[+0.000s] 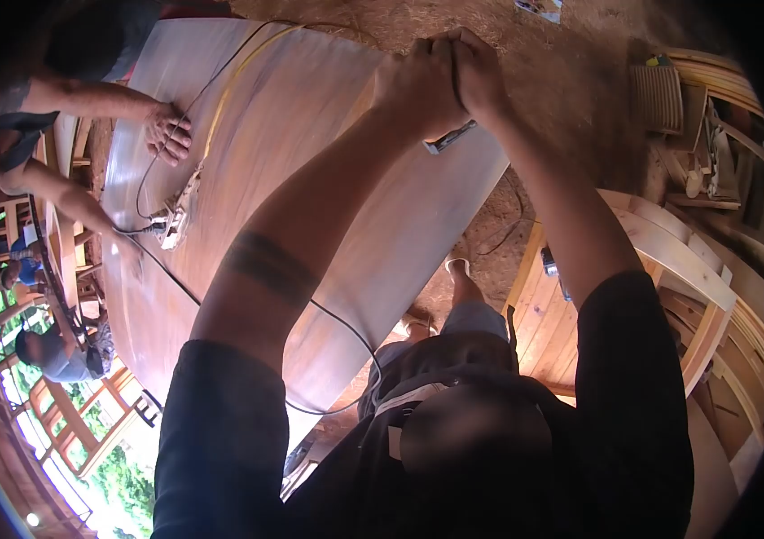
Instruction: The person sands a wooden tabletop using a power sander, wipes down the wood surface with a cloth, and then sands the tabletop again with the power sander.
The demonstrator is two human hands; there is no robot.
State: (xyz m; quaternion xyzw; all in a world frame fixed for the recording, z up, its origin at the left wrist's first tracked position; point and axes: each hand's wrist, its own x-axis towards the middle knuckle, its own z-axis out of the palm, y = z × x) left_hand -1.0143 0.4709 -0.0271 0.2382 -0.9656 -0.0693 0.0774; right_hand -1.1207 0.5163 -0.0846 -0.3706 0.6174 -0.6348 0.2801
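Observation:
Both arms stretch forward over a large wooden tabletop (310,153), and the hands meet above its far right edge. My left hand (418,90) is closed, its fingers mostly turned away from view. My right hand (479,79) presses against it, closed too, with a thin dark strip running between them. Below the hands a dark, flat-edged tool (451,137) pokes out, resting on or just over the wood. Most of it is hidden, so its kind cannot be made out. A black cord (346,323) loops from my body across the tabletop.
A power strip (169,226) with plugs and a yellow cord (220,103) lies on the tabletop. Another person's hand (168,133) rests at its left side. Curved wooden frames (669,242) and stacked wood (705,76) stand right. More people (63,355) are at far left.

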